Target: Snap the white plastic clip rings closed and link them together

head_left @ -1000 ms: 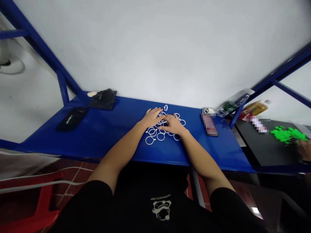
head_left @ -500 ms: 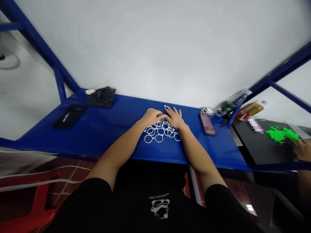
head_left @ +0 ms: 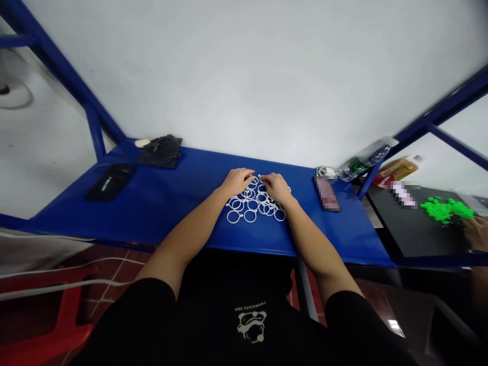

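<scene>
Several thin white plastic rings (head_left: pixel 250 216), each with a small tab, lie in a loose, partly overlapping heap on the blue table. My left hand (head_left: pixel 235 183) rests at the heap's far left edge, its thumb and forefinger apart with a gap between them; rings lie beside and partly under it. On the right side, my right hand (head_left: pixel 278 187) has its fingers curled down onto a white ring (head_left: pixel 261 178) at the heap's far edge. That ring's tab pokes out to the left of the fingertips. Both palms face down, hiding some rings.
A black pouch (head_left: pixel 110 183) and crumpled black bag (head_left: pixel 162 152) lie on the blue table (head_left: pixel 168 203) at left. At right are a phone (head_left: pixel 327 193), a white cable (head_left: pixel 327 172) and a bottle (head_left: pixel 360 165). Beyond, another person's hand (head_left: pixel 476 233) is by green pieces (head_left: pixel 442 209).
My right hand has drawn back toward me, its spread fingers now curled, and the far ring has come nearer with it. My hands have moved slightly apart, uncovering more rings between them.
</scene>
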`<state>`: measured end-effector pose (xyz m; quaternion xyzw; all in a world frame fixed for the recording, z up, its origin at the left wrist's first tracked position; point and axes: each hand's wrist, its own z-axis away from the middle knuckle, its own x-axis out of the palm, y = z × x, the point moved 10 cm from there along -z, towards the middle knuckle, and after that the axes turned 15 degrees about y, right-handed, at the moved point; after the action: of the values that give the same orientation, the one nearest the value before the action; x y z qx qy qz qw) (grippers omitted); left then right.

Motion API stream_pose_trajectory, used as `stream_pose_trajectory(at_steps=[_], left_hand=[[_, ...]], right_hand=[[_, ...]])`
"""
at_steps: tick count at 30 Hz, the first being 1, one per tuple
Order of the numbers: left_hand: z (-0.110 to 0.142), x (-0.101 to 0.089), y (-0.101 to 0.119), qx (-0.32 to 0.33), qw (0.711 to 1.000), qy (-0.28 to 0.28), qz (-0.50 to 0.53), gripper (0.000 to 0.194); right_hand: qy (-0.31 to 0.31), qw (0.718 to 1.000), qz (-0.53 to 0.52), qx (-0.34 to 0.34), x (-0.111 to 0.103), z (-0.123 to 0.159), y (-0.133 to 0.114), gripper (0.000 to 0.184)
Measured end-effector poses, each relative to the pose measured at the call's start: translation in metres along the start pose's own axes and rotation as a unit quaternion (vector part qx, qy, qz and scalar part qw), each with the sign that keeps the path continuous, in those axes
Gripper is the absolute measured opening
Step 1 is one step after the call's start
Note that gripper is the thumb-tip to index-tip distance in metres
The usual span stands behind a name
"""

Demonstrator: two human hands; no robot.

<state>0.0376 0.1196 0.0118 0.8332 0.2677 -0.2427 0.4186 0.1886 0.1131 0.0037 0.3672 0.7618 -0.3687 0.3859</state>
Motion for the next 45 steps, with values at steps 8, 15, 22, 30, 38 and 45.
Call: stream_pose_trajectory(at_steps=[8, 15, 22, 30, 38, 45], left_hand=[[-0.003, -0.003, -0.003, -0.046, 0.992, 0.045, 0.106, 0.035], [-0.004, -0.004, -0.003, -0.071, 0.981, 0.063, 0.169, 0.028], [-0.004, -0.016, 0.015, -0.037, 0.981, 0.087, 0.167, 0.025], [0.001, -0.013, 0.018, -0.063, 0.978, 0.081, 0.183, 0.018], [0.001, -0.013, 0.013, -0.078, 0.975, 0.09, 0.186, 0.017], [0.002, -0.012, 0.013, -0.07, 0.974, 0.077, 0.201, 0.024]], right_hand=[[0.097, 0.985, -0.126, -0.062, -0.026, 0.004, -0.032, 0.034], [0.151, 0.971, -0.183, -0.031, -0.037, 0.006, -0.025, 0.044], [0.185, 0.962, -0.199, 0.011, -0.039, 0.006, -0.015, 0.056], [0.144, 0.971, -0.192, 0.021, -0.029, 0.008, -0.014, 0.046], [0.138, 0.975, -0.174, 0.011, -0.028, 0.009, -0.018, 0.042], [0.143, 0.971, -0.19, 0.014, -0.031, 0.009, -0.02, 0.041]])
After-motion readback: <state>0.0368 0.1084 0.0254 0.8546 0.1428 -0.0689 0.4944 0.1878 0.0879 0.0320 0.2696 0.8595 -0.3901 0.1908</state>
